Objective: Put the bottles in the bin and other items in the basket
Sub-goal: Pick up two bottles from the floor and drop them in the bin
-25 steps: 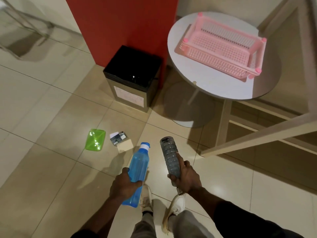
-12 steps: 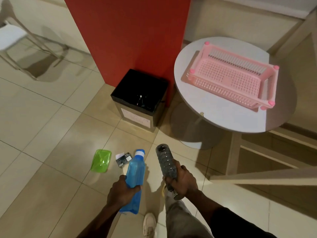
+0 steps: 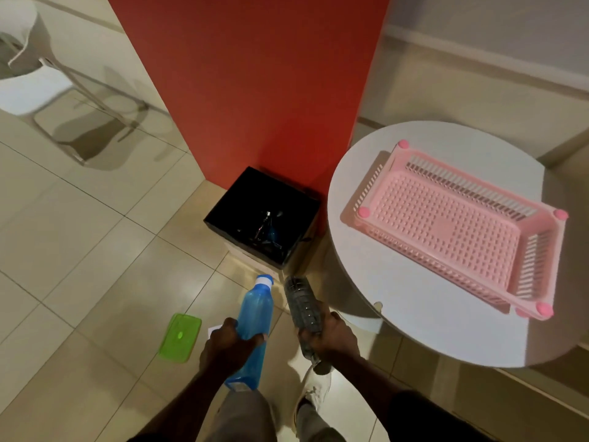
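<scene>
My left hand (image 3: 228, 347) grips a blue bottle (image 3: 255, 317) with a white cap, pointing toward the bin. My right hand (image 3: 331, 338) grips a clear ribbed bottle (image 3: 301, 303) beside it. The black-lined square bin (image 3: 223, 215) stands on the floor just ahead of both bottles, against a red wall. A pink perforated basket (image 3: 376, 173) sits on a round white table (image 3: 398, 314) to the right. A green lid (image 3: 181, 337) lies on the floor left of my left hand, with a white card corner (image 3: 214, 329) partly hidden behind that hand.
The red wall panel (image 3: 255, 84) rises behind the bin. A white chair (image 3: 28, 87) stands at the far left. My legs and a white shoe (image 3: 314, 392) are below the hands. Tiled floor spreads to the left.
I have stepped closer to the bin and table. Both bottles now sit just short of the bin's near edge. The small items by the green lid are mostly hidden behind my left hand.
</scene>
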